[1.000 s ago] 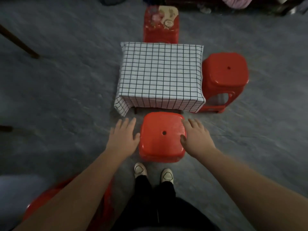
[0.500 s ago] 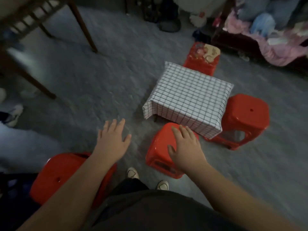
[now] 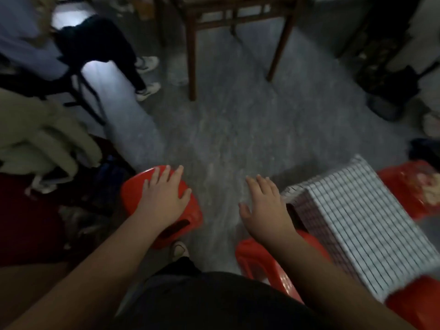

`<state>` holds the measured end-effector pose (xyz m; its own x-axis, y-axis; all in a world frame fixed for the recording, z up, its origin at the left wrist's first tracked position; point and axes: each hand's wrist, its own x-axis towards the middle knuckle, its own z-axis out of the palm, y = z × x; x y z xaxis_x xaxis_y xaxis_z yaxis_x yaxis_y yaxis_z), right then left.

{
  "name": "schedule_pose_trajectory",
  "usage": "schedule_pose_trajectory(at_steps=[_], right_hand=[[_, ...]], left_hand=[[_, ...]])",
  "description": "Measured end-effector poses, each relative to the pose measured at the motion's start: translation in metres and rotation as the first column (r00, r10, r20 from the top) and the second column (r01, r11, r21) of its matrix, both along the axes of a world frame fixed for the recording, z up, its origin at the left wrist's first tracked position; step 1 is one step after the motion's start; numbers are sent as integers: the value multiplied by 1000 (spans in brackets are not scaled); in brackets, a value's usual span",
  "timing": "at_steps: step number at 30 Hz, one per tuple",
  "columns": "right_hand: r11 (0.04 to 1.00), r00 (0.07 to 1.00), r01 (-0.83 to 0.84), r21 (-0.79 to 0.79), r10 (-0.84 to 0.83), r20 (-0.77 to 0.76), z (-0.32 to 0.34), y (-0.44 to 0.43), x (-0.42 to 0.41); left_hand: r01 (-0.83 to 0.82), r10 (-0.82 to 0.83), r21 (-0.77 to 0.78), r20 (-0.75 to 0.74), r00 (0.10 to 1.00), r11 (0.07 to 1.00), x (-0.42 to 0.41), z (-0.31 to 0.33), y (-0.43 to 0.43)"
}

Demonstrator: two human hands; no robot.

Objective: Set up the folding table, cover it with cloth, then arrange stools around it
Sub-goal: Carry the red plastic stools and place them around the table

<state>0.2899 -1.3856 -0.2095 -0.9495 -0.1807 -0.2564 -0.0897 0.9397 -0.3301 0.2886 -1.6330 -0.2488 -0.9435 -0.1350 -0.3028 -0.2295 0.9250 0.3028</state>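
Left grip: fingers straight and spread, closed on nothing. The palm faces down over the seat of a red stool; I cannot tell whether it presses the seat or hangs just above it.
Right grip: fingers straight and slightly apart, holding nothing. The palm faces down in the air above the floor.
Outer stool: red plastic, directly beneath the left grip and well to the left of the right grip. It stands apart from the covered table, with a slot in its near side wall.
Floor: grey and mottled, with a bare strip running between the two grips.
Checked cloth: white with a dark grid, just to the right of the right grip. It is draped over the tabletop, hiding it, and hangs down the sides.
Near stool: red, beneath the right wrist and forearm, close against the hanging side of the cloth.
Patterned stool: red with a pale print on the seat, far to the right of the right grip, beyond the cloth.
Corner stool: red, behind and to the right of the right grip at the cloth's nearest end, cut off by the picture's edge.
Shoe: pale, on the floor behind and between the grips, just beside the outer stool's base.
Wooden legs: dark brown furniture, well ahead of both grips.
Other person: dark trousers and white shoes, ahead and to the left of the left grip.
Jacket: pale green, heaped to the left of the left grip.
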Motion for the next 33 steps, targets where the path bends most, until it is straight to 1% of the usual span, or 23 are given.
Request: schedule_pose_trajectory(at_steps=[4,8,12,15,19,22,24,29,33], right_hand=[[991,990,-130,-32,131,43,-14,-87,-35],[968,966,-243,-68,248,75,-29,-158,-58],[939,936,-336,-68,341,87,-53,-199,-82],[927,917,-372,-50,376,131,-84,-219,-104],[913,882,-408,-5,395,258,-149,-242,-135],[913,850,-408,-9,384,360,-217,-260,-156],[917,831,-399,16,355,429,-269,-271,-167],[919,796,-388,65,298,527,-388,-289,-185],[952,771,-302,49,214,600,-446,-297,-194]], left_hand=[[-140,143,-40,69,987,989,3,-4,-85],[-272,276,-53,135,952,961,7,-12,-149],[-372,377,-59,174,910,926,12,-36,-180],[-420,424,-67,220,878,905,11,-66,-191],[-477,470,-48,286,835,877,2,-128,-202],[-529,492,9,354,796,849,-5,-194,-209],[-579,522,29,395,756,815,-11,-245,-215],[-693,559,154,481,675,705,-27,-363,-226],[-798,647,209,488,586,565,-33,-419,-216]])
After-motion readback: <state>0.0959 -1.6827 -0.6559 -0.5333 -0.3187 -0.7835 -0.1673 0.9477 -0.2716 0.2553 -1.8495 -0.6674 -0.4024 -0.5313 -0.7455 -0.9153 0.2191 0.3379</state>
